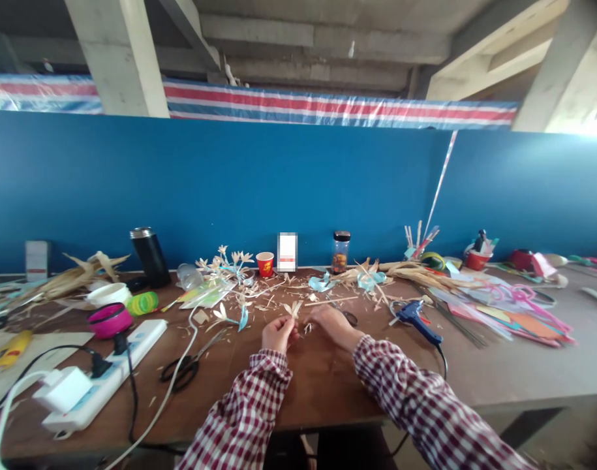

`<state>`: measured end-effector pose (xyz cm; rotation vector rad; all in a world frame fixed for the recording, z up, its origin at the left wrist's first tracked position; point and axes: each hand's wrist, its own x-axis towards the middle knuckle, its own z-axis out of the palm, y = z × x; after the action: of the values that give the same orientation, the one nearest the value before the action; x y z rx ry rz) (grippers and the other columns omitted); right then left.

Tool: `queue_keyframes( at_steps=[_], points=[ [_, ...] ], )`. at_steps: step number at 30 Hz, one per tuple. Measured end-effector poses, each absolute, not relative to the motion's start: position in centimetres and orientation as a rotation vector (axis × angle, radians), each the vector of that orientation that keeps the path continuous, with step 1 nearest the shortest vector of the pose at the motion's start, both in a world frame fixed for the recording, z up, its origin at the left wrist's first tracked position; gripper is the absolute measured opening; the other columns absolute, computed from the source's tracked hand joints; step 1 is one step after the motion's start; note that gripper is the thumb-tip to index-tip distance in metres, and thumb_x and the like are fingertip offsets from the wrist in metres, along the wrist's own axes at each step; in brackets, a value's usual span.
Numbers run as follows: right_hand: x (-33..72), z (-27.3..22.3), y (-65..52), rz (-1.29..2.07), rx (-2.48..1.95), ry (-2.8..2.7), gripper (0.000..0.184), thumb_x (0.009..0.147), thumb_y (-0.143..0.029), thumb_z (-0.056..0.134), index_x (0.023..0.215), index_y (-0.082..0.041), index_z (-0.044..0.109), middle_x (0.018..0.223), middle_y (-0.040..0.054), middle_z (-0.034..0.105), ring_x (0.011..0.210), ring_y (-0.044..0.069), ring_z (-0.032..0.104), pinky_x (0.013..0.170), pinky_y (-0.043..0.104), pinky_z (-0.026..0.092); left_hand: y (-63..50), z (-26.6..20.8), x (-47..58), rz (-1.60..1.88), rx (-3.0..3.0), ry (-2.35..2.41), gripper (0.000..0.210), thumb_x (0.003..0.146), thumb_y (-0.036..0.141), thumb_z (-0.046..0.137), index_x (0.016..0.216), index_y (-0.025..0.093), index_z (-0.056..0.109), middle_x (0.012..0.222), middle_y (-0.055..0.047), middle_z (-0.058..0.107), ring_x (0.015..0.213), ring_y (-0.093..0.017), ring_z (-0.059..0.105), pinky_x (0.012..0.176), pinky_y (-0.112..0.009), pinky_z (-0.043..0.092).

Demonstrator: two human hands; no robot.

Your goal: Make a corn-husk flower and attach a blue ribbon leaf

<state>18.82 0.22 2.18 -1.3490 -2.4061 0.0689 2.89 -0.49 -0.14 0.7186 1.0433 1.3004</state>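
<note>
My left hand [277, 335] is closed in a pinch on the base of a small pale flower [293, 309] with pointed petals that look like dried husk. The flower stands upright above the fingertips. To its right, my right hand [331, 324] reaches low over the table, fingers bent together and pointing down to the left. What its fingertips hold, if anything, I cannot make out. A small white scrap [307, 329] shows just below them. Close behind the right hand lies a dark looped handle [350, 318]. Two finished-looking flowers [224, 314], one with blue wrapping [243, 318], lie left of my hands.
Black scissors [181, 372] and a white power strip [107, 378] with cables lie left. A blue glue gun [418, 320] lies right. Behind stand a red paper cup [265, 264], a jar [341, 253], a black bottle [150, 256] and a flower bunch [227, 264]. Husk scraps litter the table.
</note>
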Motion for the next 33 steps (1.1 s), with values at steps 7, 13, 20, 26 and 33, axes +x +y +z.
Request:
queue_keyframes(
  at_steps=[7,13,20,26,33],
  points=[
    [19.4,0.9,1.2,0.045,-1.374,-2.421,0.011,0.076,-0.015,0.056,0.077,-0.019,0.067,0.084,0.0044,0.065,0.084,0.017,0.057,0.077,0.024,0.041,-0.6,0.0,2.9,1.291,0.717,1.058,0.014,0.062,0.024,0.072,0.063,0.014,0.063,0.055,0.002,0.061,0.045,-0.006,0.052,0.045,-0.017,0.049],
    [18.3,1.5,-0.8,0.131,-1.301,-2.175,0.018,0.086,-0.020,0.042,0.089,-0.018,0.060,0.082,0.0045,0.063,0.075,0.015,0.056,0.067,0.023,0.041,-0.5,-0.2,2.9,1.286,0.769,1.048,0.015,0.063,0.027,0.071,0.069,0.015,0.065,0.057,0.001,0.063,0.046,-0.006,0.053,0.046,-0.018,0.048],
    [15.8,1.2,-1.6,0.412,-1.154,-1.884,0.013,0.080,-0.019,0.048,0.081,-0.017,0.061,0.074,0.0025,0.063,0.067,0.014,0.055,0.062,0.023,0.041,-0.4,-0.4,3.0,1.340,0.679,0.980,0.012,0.063,0.020,0.072,0.069,0.014,0.063,0.055,0.001,0.062,0.053,-0.009,0.059,0.049,-0.019,0.050],
    [15.4,0.7,-1.7,0.461,-1.106,-1.822,0.006,0.077,-0.019,0.051,0.079,-0.017,0.056,0.072,0.0011,0.060,0.064,0.013,0.054,0.061,0.023,0.041,-0.2,-0.8,3.1,1.360,0.699,0.976,0.007,0.066,0.015,0.068,0.066,0.013,0.062,0.050,0.001,0.061,0.047,-0.008,0.057,0.051,-0.019,0.051],
    [15.2,0.1,-1.7,0.629,-1.072,-1.626,0.012,0.076,-0.025,0.054,0.083,-0.018,0.048,0.074,0.0004,0.059,0.065,0.013,0.056,0.060,0.024,0.044,-0.1,-0.8,3.2,1.406,0.643,0.996,0.007,0.068,0.012,0.066,0.064,0.014,0.060,0.048,0.002,0.061,0.047,-0.009,0.058,0.054,-0.021,0.053]
  ],
)
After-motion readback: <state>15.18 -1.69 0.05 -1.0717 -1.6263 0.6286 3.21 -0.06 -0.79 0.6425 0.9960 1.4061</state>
